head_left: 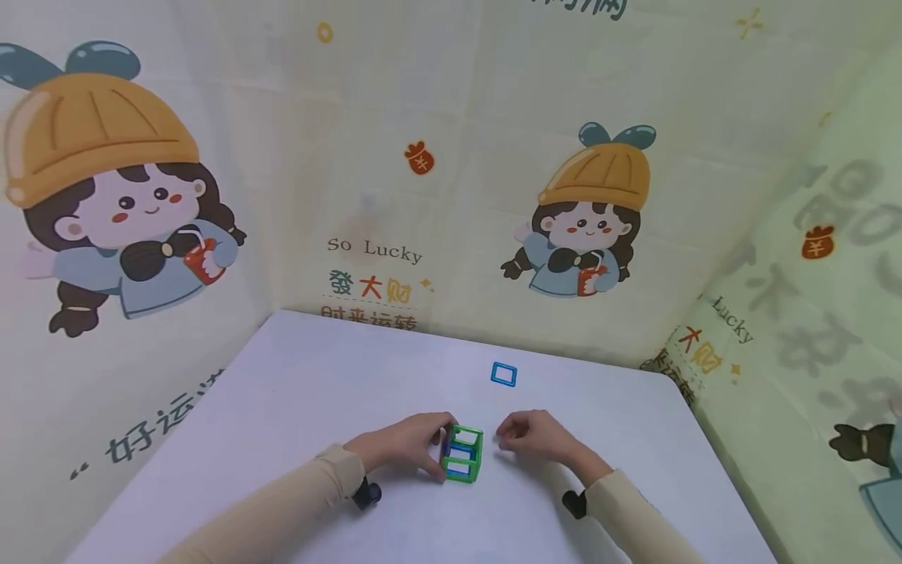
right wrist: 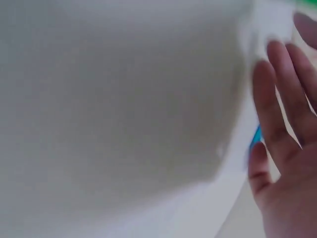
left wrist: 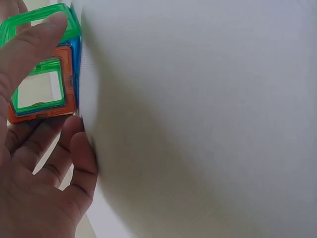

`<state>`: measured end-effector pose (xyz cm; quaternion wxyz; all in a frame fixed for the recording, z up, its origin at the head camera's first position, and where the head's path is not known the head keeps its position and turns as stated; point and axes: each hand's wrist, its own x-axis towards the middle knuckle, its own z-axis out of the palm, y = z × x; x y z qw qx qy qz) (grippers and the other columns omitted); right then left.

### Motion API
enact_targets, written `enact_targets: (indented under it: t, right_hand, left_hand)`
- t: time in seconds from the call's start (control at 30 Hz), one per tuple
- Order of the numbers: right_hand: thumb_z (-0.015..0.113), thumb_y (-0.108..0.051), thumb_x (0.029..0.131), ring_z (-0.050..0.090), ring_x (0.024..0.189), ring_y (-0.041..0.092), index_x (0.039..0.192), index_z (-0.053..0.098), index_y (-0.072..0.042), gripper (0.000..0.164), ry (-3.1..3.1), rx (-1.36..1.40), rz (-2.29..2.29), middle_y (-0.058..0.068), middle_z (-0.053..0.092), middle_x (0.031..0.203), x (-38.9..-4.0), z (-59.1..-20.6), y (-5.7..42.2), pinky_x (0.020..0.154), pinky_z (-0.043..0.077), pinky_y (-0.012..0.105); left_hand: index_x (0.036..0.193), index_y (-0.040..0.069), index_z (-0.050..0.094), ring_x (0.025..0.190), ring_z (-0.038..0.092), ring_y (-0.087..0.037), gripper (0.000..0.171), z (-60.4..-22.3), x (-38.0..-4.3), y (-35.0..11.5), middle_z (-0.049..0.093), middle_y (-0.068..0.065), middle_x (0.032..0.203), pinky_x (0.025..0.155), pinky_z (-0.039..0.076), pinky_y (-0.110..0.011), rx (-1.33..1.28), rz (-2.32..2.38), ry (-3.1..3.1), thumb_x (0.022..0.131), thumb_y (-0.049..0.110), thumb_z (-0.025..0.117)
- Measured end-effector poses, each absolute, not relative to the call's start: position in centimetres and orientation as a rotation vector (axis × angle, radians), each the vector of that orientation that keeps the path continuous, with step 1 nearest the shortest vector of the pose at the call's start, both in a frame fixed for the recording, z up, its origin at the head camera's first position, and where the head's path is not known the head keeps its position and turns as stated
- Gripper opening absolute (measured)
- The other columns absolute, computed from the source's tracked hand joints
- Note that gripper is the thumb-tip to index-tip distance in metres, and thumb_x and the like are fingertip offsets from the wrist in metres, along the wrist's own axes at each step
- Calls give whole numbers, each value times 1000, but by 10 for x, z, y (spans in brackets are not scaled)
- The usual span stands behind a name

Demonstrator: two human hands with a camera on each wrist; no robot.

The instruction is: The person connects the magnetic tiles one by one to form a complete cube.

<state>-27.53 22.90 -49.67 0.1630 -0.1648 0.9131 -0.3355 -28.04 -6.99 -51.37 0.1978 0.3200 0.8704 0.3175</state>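
Near the front middle of the table, my left hand [head_left: 402,441] grips a small box built of magnetic tiles [head_left: 480,456] between thumb and fingers. Its tile frames are green and blue in the head view. The left wrist view shows an orange tile [left wrist: 72,84] on the side facing the palm, and the thumb pressing a green tile [left wrist: 74,30]. To the right of the box, a short gap away, my right hand [head_left: 541,435] holds nothing. Its fingers hang loosely bent in the head view and look fairly straight in the right wrist view [right wrist: 297,198].
A single blue square magnetic tile [head_left: 494,374] lies flat on the white table [head_left: 338,368], beyond the hands. Printed cloth [head_left: 451,235] with cartoon figures hangs behind the table and along its sides.
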Motion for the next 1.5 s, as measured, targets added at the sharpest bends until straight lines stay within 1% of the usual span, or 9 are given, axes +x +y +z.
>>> enact_targets:
  t: [0.13, 0.27, 0.4, 0.5, 0.7, 0.87, 1.03, 1.23, 1.5]
  right_hand:
    - [83, -31, 88, 60, 91, 18, 113, 72, -19, 30, 2750, -196, -995, 1, 70, 110, -306, -506, 250, 76, 50, 30]
    - [83, -35, 88, 59, 107, 25, 128, 64, -17, 47, 2780, 10, -1076, 7, 64, 132, -330, -514, 261, 89, 51, 40]
    - [80, -38, 91, 55, 121, 34, 140, 53, -14, 61, 2738, 72, -1174, 12, 54, 146, -343, -516, 259, 100, 48, 50]
    - [79, -38, 92, 53, 123, 35, 143, 49, -13, 64, 2726, 94, -1208, 14, 49, 151, -350, -515, 254, 102, 47, 50]
    - [80, -32, 91, 53, 121, 36, 145, 46, -12, 67, 2744, 100, -1239, 16, 49, 153, -362, -520, 246, 104, 44, 51]
    - [81, -25, 90, 49, 134, 41, 155, 34, -13, 81, 2770, 100, -1213, 14, 45, 158, -371, -528, 241, 115, 36, 59]
    - [78, -24, 92, 37, 148, 44, 161, 21, -15, 91, 2841, 104, -1125, 14, 46, 159, -374, -524, 234, 121, 24, 62]
    - [79, -24, 91, 36, 149, 42, 161, 24, -16, 89, 2869, 148, -1115, 15, 53, 152, -378, -521, 231, 122, 23, 61]
    - [81, -26, 89, 37, 148, 43, 158, 30, -13, 86, 2867, 171, -1088, 16, 53, 152, -378, -526, 233, 122, 24, 62]
  left_hand:
    - [132, 25, 56, 96, 53, -5, 72, -516, -280, -67, 58, 17, 109, 84, 49, -23, 896, 896, 2444, 72, 33, 95]
    - [132, 26, 55, 94, 54, -6, 72, -516, -279, -67, 58, 17, 106, 79, 49, -23, 905, 909, 2438, 73, 32, 95]
    - [132, 27, 55, 91, 54, -6, 73, -516, -279, -69, 58, 17, 104, 76, 48, -22, 887, 912, 2440, 72, 31, 96]
    - [132, 27, 55, 91, 53, -6, 73, -517, -279, -71, 58, 17, 103, 76, 48, -23, 869, 917, 2447, 71, 31, 96]
    - [132, 28, 55, 92, 53, -6, 74, -517, -276, -71, 57, 18, 106, 77, 48, -23, 845, 910, 2447, 71, 31, 96]
    - [132, 31, 54, 92, 53, -7, 75, -518, -275, -70, 57, 19, 109, 77, 48, -23, 841, 908, 2451, 70, 32, 97]
    - [132, 31, 54, 93, 53, -6, 75, -517, -278, -70, 57, 19, 109, 78, 49, -23, 858, 895, 2471, 70, 34, 97]
    - [132, 30, 55, 93, 53, -7, 75, -513, -280, -70, 57, 19, 110, 79, 49, -23, 856, 906, 2478, 70, 32, 97]
    - [132, 29, 55, 92, 52, -6, 76, -515, -278, -69, 57, 18, 108, 78, 48, -23, 846, 904, 2476, 69, 31, 98]
